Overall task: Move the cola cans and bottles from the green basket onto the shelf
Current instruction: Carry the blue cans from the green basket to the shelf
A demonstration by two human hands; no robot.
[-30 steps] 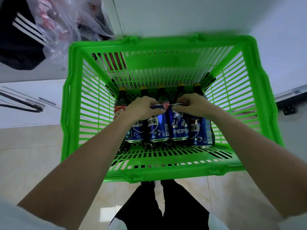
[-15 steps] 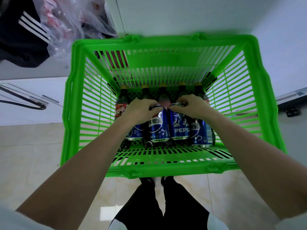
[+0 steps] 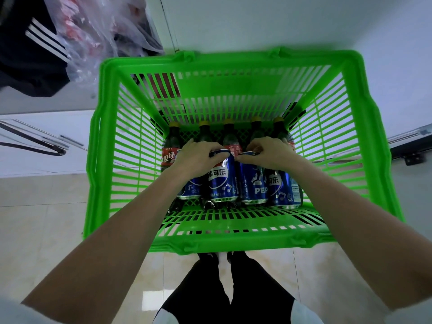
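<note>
The green basket (image 3: 233,240) stands on the floor below me. Several blue Pepsi cans stand in a row along its near side. Behind them is a row of dark cola bottles (image 3: 174,141) with yellow caps and red labels. My left hand (image 3: 198,156) curls over the tops of the two left cans (image 3: 222,182). My right hand (image 3: 268,153) grips the tops of the two right cans (image 3: 253,187). Both hands hide the can tops. No shelf shelving surface is identifiable in view.
A white wall or panel (image 3: 280,24) rises just behind the basket. A clear plastic bag (image 3: 98,31) and dark striped clothing (image 3: 30,50) hang at the upper left. My legs and feet (image 3: 224,288) stand on the beige tiled floor close to the basket's near rim.
Both hands stay on the can tops in the same grip. Only the view has shifted slightly; the cans have not visibly left the basket floor.
</note>
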